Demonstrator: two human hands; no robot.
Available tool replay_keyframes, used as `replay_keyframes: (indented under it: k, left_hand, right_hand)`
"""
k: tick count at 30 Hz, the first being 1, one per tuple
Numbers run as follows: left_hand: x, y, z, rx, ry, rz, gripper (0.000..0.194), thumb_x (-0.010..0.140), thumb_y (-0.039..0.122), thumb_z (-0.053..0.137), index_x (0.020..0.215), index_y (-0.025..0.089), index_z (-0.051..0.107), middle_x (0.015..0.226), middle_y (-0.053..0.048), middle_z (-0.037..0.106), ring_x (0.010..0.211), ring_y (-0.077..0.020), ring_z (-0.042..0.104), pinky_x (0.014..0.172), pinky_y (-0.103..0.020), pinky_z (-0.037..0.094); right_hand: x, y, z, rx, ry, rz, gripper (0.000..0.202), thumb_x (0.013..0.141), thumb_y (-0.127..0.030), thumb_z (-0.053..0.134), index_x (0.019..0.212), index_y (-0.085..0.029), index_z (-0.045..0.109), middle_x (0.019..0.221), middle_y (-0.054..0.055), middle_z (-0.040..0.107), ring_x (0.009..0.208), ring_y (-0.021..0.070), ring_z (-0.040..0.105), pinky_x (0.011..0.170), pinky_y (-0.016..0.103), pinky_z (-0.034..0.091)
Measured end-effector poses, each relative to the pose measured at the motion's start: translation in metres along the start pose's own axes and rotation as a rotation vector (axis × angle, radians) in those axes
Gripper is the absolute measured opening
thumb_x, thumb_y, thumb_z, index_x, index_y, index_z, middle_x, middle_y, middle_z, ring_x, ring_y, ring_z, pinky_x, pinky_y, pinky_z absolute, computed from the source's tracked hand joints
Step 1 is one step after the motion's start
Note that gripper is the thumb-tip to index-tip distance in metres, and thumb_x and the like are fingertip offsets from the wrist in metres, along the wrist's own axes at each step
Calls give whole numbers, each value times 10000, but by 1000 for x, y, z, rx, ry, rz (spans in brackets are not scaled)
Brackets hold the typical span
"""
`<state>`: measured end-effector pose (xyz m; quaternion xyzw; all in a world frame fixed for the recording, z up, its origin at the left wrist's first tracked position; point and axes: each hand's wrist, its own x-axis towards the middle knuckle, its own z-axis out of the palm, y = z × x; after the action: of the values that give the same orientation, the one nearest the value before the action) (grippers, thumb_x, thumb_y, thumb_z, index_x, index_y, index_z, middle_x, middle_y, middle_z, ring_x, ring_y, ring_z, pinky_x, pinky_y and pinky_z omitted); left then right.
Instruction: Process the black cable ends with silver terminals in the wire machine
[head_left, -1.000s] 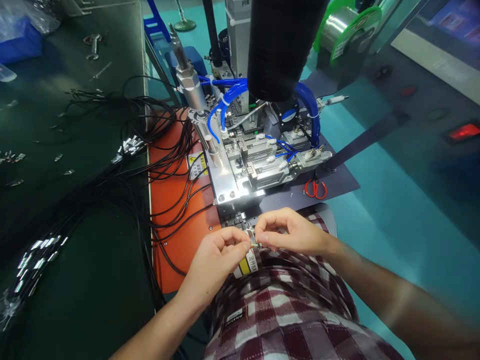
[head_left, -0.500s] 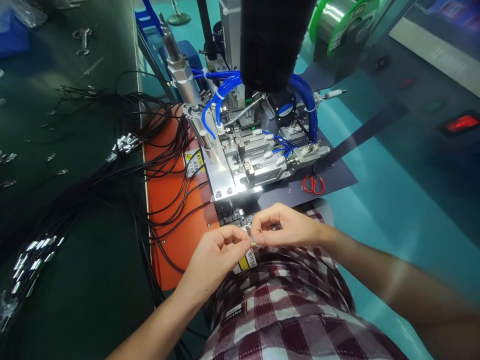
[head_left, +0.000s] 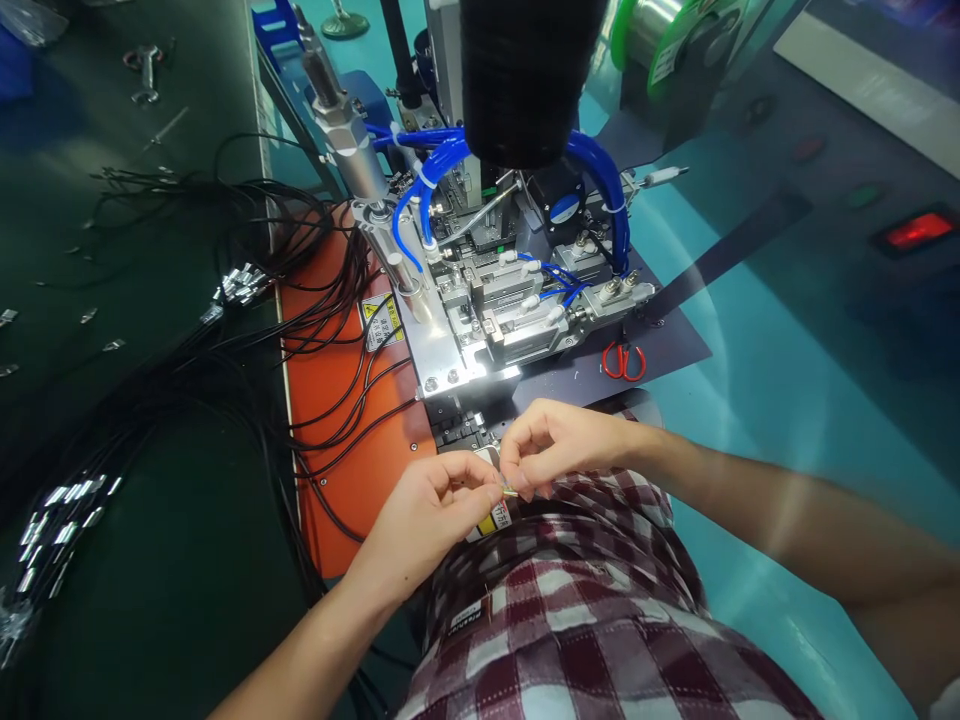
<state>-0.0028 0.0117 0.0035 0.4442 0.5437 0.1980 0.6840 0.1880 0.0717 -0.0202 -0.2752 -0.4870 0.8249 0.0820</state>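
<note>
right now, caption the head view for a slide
Left hand and right hand meet at a thin yellowish strand near machinery.

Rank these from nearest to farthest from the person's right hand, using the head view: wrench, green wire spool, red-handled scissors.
From the right hand:
1. Red-handled scissors: just beyond the hand, slightly to its right.
2. Green wire spool: much farther back, top right of the view.
3. Wrench: upper left, on the far side.

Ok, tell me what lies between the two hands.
In the head view, a thin yellowish piece, too small to identify, shows between the left hand and right hand.
</note>
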Motion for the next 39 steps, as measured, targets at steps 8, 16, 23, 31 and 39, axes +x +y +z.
replay_keyframes:
  k: [8, 16, 23, 31, 39]
  left_hand:
    - [0, -1, -2, -25, -9, -15, 192, 778, 336, 638, 731, 150, 624, 565, 55, 425, 489, -61, 264, 448, -202, 184]
    - [2, -3, 1, -152, 131, 12, 191, 757, 330, 658, 736, 146, 611, 510, 74, 356, 454, -46, 222, 437, -205, 150]
    - [3, -6, 1, -309, 229, -13, 165, 771, 322, 640, 741, 174, 574, 414, 107, 288, 412, -45, 184, 424, -207, 152]
    - [4, -6, 1, -295, 201, -14, 184, 776, 335, 645, 746, 167, 575, 423, 106, 294, 409, -39, 193, 425, -211, 139]
    - [5, -7, 1, -274, 186, -2, 203, 779, 345, 641, 738, 159, 569, 457, 98, 302, 424, -39, 195, 429, -216, 134]
  right_hand:
    - [-3, -12, -3, -222, 15, -33, 50, 746, -121, 590, 733, -130, 637, 582, -51, 567, 504, 65, 531, 498, 175, 406]
    - [4, -15, -4, -230, 69, -72, 91, 783, -188, 595, 713, -133, 614, 627, -34, 583, 519, 72, 540, 498, 185, 403]
    - [3, 2, 20, -213, 470, -178, 125, 779, -258, 625, 734, -142, 612, 590, -26, 560, 517, 91, 502, 503, 217, 394]
    - [6, -4, 23, -286, 448, -183, 94, 778, -212, 607, 713, -145, 603, 604, -21, 562, 539, 92, 489, 522, 221, 394]
    - [3, 0, 21, -221, 349, -115, 111, 825, -216, 547, 735, -150, 554, 603, -31, 519, 538, 89, 473, 512, 215, 368]
